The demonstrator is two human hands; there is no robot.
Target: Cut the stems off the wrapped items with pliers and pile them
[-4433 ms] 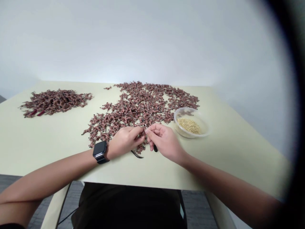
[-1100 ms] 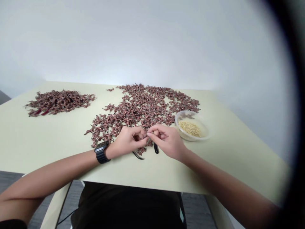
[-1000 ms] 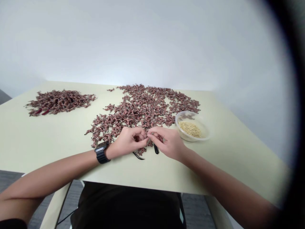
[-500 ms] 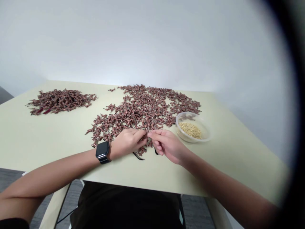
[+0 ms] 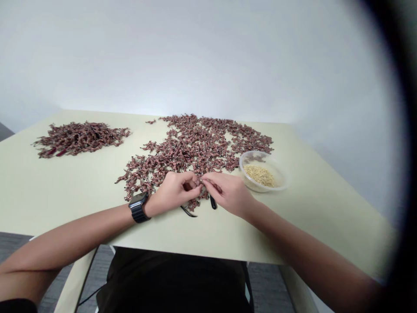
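Note:
Small reddish-brown pieces (image 5: 182,152) lie spread in a wide heap at the middle of the table. At its front edge my left hand (image 5: 180,189), with a black watch on the wrist, is closed, thumb and forefinger pinched together. My right hand (image 5: 228,191) meets it fingertip to fingertip, also in a pinch. What the fingertips hold is too small to name. Below the hands lie a curved black handle (image 5: 188,211) and a second black handle (image 5: 213,202), partly hidden by my right hand. To the right stands a clear round bowl (image 5: 280,188) with small gold-coloured bits inside.
A second pile (image 5: 81,138) of similar brown pieces, with something dark red at its front, lies on the left of the pale table (image 5: 156,234). A pale wall (image 5: 195,56) rises behind the table's back edge.
My right hand has turned more palm-down, and its lower fingers are now tucked out of sight. My left hand has rotated, showing a gap between thumb and forefinger. The fingertips remain together.

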